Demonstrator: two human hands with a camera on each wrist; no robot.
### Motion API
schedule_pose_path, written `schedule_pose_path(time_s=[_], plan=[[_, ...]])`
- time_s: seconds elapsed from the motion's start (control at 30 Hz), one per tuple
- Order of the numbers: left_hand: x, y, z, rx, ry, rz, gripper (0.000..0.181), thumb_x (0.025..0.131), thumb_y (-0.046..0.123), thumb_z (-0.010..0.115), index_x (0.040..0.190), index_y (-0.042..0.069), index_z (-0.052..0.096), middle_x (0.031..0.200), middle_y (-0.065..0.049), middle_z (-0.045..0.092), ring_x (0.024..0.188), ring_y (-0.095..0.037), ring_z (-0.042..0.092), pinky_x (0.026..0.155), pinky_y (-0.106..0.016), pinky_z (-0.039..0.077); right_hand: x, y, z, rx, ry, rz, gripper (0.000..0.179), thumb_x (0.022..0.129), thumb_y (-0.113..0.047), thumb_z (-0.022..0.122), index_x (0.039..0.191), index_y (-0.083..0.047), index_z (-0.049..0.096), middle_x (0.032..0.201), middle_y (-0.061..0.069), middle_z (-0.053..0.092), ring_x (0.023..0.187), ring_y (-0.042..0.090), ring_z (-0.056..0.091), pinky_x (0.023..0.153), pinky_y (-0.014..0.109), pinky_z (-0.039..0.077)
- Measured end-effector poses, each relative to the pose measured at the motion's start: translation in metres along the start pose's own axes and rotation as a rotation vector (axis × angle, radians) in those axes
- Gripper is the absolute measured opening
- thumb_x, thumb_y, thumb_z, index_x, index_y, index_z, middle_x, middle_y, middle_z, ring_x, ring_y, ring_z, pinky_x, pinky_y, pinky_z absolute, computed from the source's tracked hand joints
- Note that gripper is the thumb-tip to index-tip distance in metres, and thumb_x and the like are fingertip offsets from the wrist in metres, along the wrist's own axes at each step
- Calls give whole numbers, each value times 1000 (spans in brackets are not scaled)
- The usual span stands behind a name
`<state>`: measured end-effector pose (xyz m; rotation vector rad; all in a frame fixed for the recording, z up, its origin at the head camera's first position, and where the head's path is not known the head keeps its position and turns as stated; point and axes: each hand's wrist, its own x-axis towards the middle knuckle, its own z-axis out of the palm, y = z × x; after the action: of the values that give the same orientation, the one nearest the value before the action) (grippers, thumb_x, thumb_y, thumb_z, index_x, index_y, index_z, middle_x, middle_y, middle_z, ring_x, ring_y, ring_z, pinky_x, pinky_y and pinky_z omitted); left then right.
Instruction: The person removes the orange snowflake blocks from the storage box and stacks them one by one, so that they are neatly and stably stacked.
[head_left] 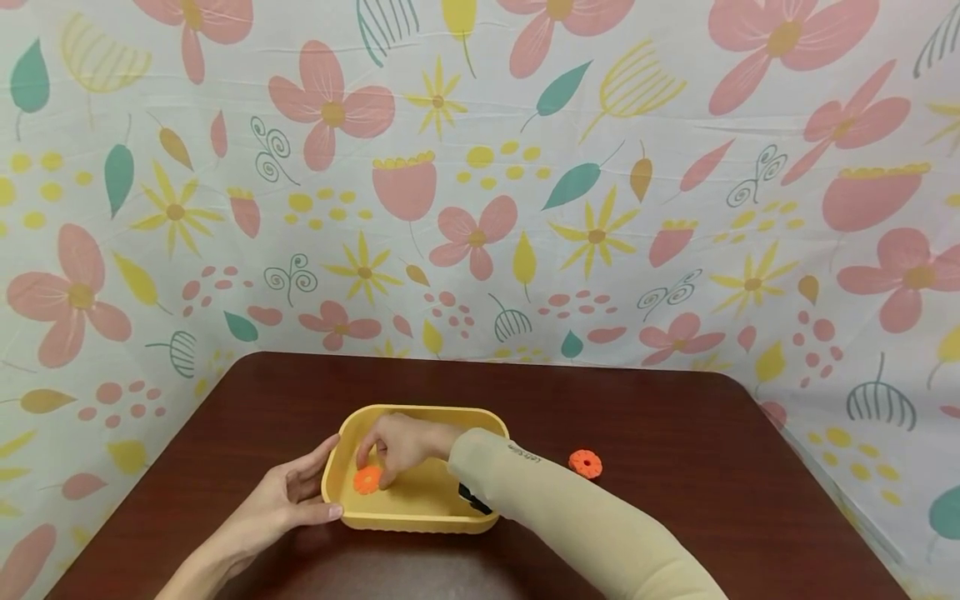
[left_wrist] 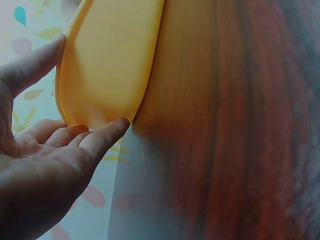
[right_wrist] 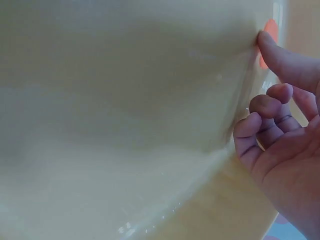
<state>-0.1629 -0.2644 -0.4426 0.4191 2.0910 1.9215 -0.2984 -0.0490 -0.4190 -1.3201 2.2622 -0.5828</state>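
Note:
A yellow tray (head_left: 427,525) with rounded corners stands on the table. My left hand (head_left: 281,500) holds its left end, thumb at the near corner and a finger at the far one; the left wrist view shows the digits against the rim. Inside the tray, toward the left end, lies an orange flower-shaped disc (head_left: 367,480) with a scalloped edge. My right hand (head_left: 408,442) reaches into the tray and pinches this disc between thumb and index finger. In the right wrist view the thumb partly covers the disc, and the other fingers are curled.
Another orange scalloped piece (head_left: 585,464), with a dark centre hole, lies on the dark brown table (head_left: 637,417) to the right of the tray. The right sleeve (head_left: 555,508) crosses the tray's right side. Behind the table hangs a flower-patterned cloth (head_left: 480,308).

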Motion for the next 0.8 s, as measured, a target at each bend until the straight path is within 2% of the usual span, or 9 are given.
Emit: schedule_pose_path(time_s=[0.2, 0.47, 0.63, 0.8], plan=[[0, 0, 1, -13, -4, 10, 93, 96, 1, 74, 168, 3, 16, 171, -21, 19, 145, -38, 42, 100, -29, 52, -6, -1, -2, -49, 12, 45, 32, 79, -5, 92, 108, -10, 78, 57, -8, 49, 51, 2, 43, 52, 16, 39], [0, 1, 1, -24, -11, -11, 94, 96, 1, 74, 168, 2, 14, 170, -23, 17, 145, -40, 41, 99, -31, 53, -9, -8, 1, -145, 17, 55, 35, 77, -7, 95, 100, -14, 69, 81, -6, 62, 74, 5, 54, 65, 16, 47], [0, 1, 2, -20, -5, -13, 94, 96, 1, 74, 168, 2, 14, 171, -23, 17, 146, -44, 37, 99, -30, 53, -11, -8, -1, -116, 1, 40, 38, 77, -3, 93, 102, -13, 65, 82, -6, 63, 74, 5, 56, 66, 15, 48], [0, 1, 2, -11, -8, 5, 94, 96, 1, 74, 168, 2, 15, 171, -21, 16, 146, -43, 39, 99, -30, 52, -13, -5, -6, -68, -31, 40, 41, 77, -4, 92, 111, -11, 69, 87, -5, 64, 78, 5, 57, 69, 16, 49]])
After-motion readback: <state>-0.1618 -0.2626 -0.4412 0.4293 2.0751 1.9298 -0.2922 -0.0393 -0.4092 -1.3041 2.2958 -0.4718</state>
